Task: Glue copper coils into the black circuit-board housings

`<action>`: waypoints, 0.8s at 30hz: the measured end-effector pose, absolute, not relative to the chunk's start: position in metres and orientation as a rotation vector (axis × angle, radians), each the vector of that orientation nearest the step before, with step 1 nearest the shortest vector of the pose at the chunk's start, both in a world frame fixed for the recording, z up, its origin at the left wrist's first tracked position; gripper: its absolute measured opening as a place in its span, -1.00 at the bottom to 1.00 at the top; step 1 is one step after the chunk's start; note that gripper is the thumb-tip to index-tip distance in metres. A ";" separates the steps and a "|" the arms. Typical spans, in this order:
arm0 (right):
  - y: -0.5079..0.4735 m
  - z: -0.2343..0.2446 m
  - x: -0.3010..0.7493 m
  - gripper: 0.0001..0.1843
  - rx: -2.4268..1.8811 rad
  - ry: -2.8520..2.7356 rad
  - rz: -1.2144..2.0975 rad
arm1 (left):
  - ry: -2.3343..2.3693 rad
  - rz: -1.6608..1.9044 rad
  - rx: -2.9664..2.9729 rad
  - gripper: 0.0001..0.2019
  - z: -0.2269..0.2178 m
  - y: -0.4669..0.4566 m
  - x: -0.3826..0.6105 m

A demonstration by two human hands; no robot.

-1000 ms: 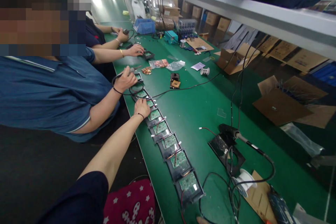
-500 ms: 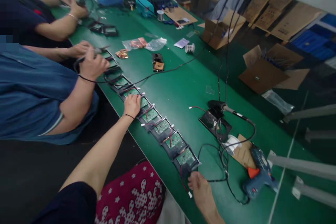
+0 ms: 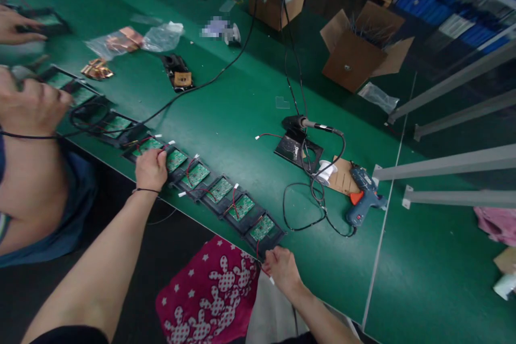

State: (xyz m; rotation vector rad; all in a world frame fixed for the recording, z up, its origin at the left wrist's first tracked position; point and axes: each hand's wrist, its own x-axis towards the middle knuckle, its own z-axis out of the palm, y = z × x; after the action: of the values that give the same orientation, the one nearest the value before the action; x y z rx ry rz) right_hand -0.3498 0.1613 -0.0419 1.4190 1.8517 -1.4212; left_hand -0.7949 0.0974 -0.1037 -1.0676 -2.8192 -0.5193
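Observation:
A row of black plastic housings with green circuit boards (image 3: 220, 189) runs along the table's front edge, with thin red and black wires and white plugs (image 3: 236, 186) on them. My left hand (image 3: 151, 169) is closed on the rim of a housing midway along the row, its fingertips partly hidden. At the row's right end, my right hand (image 3: 282, 269) pinches the corner of the last housing (image 3: 277, 233). A white plug and wire (image 3: 271, 280) hang by its fingers. The housings between my hands lie end to end.
A co-worker's hands (image 3: 32, 99) work at the row's left end. On the green table lie a soldering iron (image 3: 316, 124) in its stand, a blue glue gun (image 3: 365, 199), looped black cables, a wire spool (image 3: 324, 172) and plastic bags (image 3: 163, 37). Open cardboard boxes (image 3: 355, 62) stand beyond.
My view has swung to the right. The right end of the row, with my right hand at it, now lies closer to the table's front edge. My left hand keeps its place on the row.

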 end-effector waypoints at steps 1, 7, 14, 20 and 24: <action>0.160 -0.042 -0.346 -0.73 1.395 1.846 -1.407 | -2.820 -0.517 -1.081 -0.64 -0.104 0.098 -0.792; 0.172 -0.034 -0.301 -0.80 1.219 1.927 -1.199 | -2.824 -0.492 -1.159 -0.60 -0.102 0.097 -0.751; 0.188 -0.023 -0.234 -0.74 1.190 1.950 -1.004 | -2.836 -0.488 -1.177 -0.59 -0.097 0.092 -0.670; 0.199 -0.014 -0.177 -0.75 1.182 1.907 -0.852 | -2.853 -0.521 -1.144 -0.58 -0.091 0.094 -0.598; 0.213 -0.009 -0.133 -0.78 1.141 1.910 -0.749 | -2.867 -0.531 -1.118 -0.59 -0.087 0.096 -0.546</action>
State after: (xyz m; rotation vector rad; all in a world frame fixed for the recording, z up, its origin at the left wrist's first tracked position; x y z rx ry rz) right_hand -0.1330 0.2134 -0.0094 1.1406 1.9097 -0.7491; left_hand -0.5464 0.0959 -0.0868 -1.1185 -2.8670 -0.5309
